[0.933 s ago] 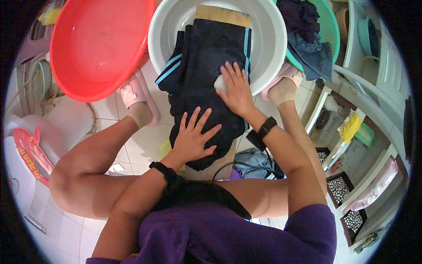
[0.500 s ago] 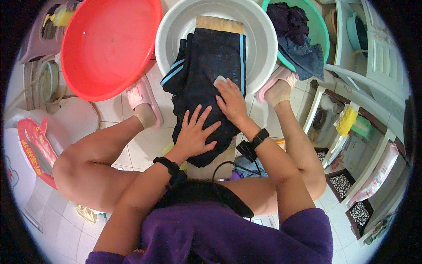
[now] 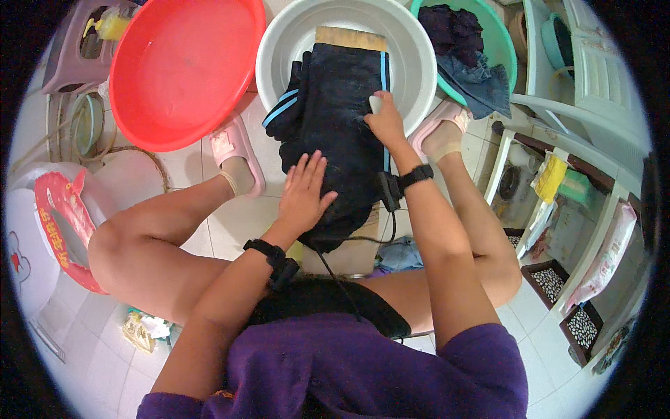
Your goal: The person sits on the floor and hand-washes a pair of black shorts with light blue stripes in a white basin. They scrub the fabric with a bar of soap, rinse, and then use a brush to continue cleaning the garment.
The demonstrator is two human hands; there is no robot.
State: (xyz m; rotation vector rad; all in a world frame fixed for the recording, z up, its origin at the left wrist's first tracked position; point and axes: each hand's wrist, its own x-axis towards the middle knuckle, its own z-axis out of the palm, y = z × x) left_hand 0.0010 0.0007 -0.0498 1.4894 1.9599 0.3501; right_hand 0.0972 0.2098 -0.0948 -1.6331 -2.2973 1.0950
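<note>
Black trousers (image 3: 342, 105) with light blue side stripes lie folded over a wooden washboard (image 3: 349, 38). The board's top end leans into a white basin (image 3: 426, 63). My left hand (image 3: 303, 199) rests flat on the lower part of the cloth, its fingers stretched out. Near the striped right edge, my right hand (image 3: 388, 127) grips a white bar of soap (image 3: 375, 104), tilted up at the cloth. Pale scuffs, perhaps soap marks, show on the black fabric beside it. The soap's lower end is hidden by my fingers.
To the left of the white basin stands a red basin (image 3: 185, 77). A green basin (image 3: 513, 63) at the right holds dark clothes and denim (image 3: 480, 87). Shelves (image 3: 558, 188) line the right side. A black cable (image 3: 380, 241) hangs near my right wrist.
My right hand has moved up and to the right with the soap, now raised on edge instead of flat beneath the fingers. My left hand's fingers have drawn closer together.
</note>
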